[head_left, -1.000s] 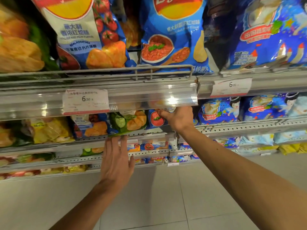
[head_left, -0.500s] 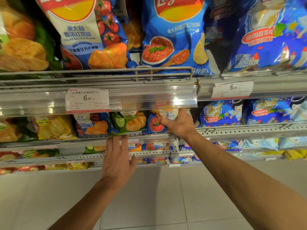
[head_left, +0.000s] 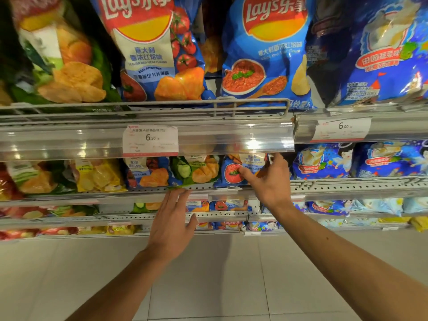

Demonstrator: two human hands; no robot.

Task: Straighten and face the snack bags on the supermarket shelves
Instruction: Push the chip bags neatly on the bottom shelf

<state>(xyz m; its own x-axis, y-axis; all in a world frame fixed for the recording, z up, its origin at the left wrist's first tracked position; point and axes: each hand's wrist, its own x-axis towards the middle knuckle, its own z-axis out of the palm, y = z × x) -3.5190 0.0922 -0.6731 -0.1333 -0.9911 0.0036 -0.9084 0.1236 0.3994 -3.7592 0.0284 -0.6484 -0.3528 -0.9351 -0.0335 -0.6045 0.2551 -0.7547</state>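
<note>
Both bare forearms reach up and forward from the lower edge of the view. The left hand (head_left: 172, 224) is seen from its back, palm turned away, the fingers straight and close together and pointing up, the thumb splayed out to the right; whether the fingertips touch anything cannot be told. The right forearm comes in from the lower right corner and rises toward the left. The right hand (head_left: 266, 179) sits higher than the left, wrist bent, back toward the camera, with its fingers extended leftward and the thumb raised above them.
</note>
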